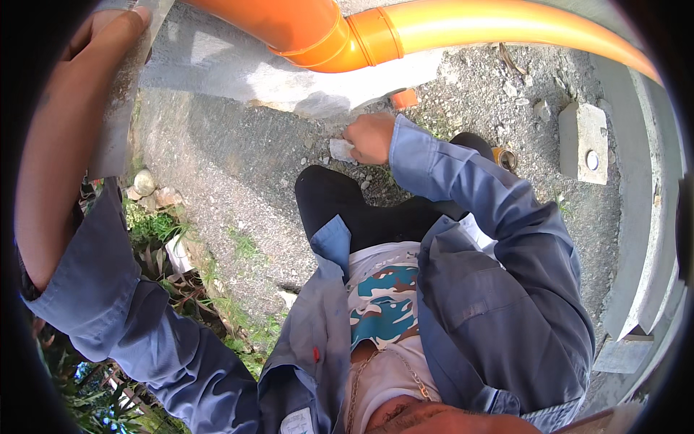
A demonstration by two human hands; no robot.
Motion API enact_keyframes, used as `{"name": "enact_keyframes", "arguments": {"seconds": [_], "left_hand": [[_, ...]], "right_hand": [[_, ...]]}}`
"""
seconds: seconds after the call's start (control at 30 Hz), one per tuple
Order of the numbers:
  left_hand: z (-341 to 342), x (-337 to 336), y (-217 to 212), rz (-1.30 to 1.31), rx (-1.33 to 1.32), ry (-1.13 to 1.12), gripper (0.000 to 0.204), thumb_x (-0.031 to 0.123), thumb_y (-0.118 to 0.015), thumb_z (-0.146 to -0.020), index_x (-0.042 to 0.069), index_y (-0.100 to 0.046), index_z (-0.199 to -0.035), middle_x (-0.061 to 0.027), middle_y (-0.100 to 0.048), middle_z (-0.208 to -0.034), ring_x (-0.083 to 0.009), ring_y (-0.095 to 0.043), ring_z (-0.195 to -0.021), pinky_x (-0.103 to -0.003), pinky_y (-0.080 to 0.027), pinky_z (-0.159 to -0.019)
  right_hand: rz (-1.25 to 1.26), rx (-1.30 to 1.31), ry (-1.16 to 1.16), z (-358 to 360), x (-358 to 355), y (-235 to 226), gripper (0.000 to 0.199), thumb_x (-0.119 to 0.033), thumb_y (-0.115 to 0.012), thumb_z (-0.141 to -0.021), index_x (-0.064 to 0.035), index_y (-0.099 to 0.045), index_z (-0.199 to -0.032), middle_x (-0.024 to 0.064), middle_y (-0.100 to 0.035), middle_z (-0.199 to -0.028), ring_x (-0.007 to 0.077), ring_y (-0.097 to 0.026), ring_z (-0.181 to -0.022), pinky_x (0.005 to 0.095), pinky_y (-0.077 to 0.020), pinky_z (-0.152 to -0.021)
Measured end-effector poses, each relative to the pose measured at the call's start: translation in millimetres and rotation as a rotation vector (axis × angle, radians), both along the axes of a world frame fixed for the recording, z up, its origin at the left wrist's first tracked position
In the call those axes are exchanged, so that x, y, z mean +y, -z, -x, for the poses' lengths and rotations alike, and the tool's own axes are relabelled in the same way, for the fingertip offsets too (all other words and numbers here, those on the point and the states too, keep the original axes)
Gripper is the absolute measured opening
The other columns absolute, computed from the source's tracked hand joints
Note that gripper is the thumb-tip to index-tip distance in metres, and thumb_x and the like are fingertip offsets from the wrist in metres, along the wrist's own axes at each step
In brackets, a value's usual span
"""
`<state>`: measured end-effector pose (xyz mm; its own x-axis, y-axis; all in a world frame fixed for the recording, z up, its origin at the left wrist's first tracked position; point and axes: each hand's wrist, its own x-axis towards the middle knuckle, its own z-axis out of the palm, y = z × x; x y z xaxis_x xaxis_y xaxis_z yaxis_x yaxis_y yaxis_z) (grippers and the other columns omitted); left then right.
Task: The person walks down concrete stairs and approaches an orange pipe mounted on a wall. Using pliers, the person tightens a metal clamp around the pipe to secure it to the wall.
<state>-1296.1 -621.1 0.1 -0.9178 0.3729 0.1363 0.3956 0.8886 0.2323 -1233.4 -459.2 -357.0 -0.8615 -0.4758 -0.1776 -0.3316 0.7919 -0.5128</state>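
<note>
Your right hand is closed on a small pale scrap, low over the gravel just below the orange pipe. Your left hand is up at top left, fingers wrapped over a grey post. A concrete block sits well off right.

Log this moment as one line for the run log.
left hand: gripping grey metal bar | right hand: holding pale scrap at ground | orange pipe overhead
</note>
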Motion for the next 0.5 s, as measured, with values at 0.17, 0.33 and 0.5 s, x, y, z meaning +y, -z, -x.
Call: {"name": "enact_keyframes", "arguments": {"seconds": [0.17,0.33,0.5], "left_hand": [[-7,-2,5,-0.059,-0.06,-0.097,0.034,0.035,-0.063,-0.099,0.001,-0.07,-0.097,0.0015,-0.061,-0.068,-0.0053,-0.052,-0.058,-0.024,-0.041,-0.057],[-4,-6,2,0.007,-0.008,-0.06,0.025,0.028,-0.067,-0.101,0.004,-0.073,-0.102,0.0045,-0.064,-0.082,-0.0018,-0.055,-0.068,-0.02,-0.042,-0.062],[-10,-2,5,-0.05,-0.013,-0.116,0.026,0.029,-0.067,-0.1,0.003,-0.071,-0.097,0.005,-0.062,-0.077,-0.0018,-0.051,-0.064,-0.021,-0.039,-0.058]], "right_hand": [[-0.592,-0.464,0.327,32,4,191,0.027,-0.028,-0.066,-0.089,-0.0095,-0.068,-0.108,0.0221,-0.068,-0.105,0.0414,-0.067,-0.098,0.0556,-0.0529,-0.081],[-0.616,-0.542,1.096,-14,-6,315,0.034,-0.028,-0.06,-0.094,-0.0135,-0.057,-0.125,0.0285,-0.059,-0.119,0.047,-0.06,-0.11,0.062,-0.0466,-0.09],[-0.599,-0.619,1.502,-49,-16,381,0.044,-0.028,-0.053,-0.1,-0.0174,-0.046,-0.142,0.0348,-0.05,-0.134,0.0526,-0.053,-0.122,0.0685,-0.0403,-0.099]]}}
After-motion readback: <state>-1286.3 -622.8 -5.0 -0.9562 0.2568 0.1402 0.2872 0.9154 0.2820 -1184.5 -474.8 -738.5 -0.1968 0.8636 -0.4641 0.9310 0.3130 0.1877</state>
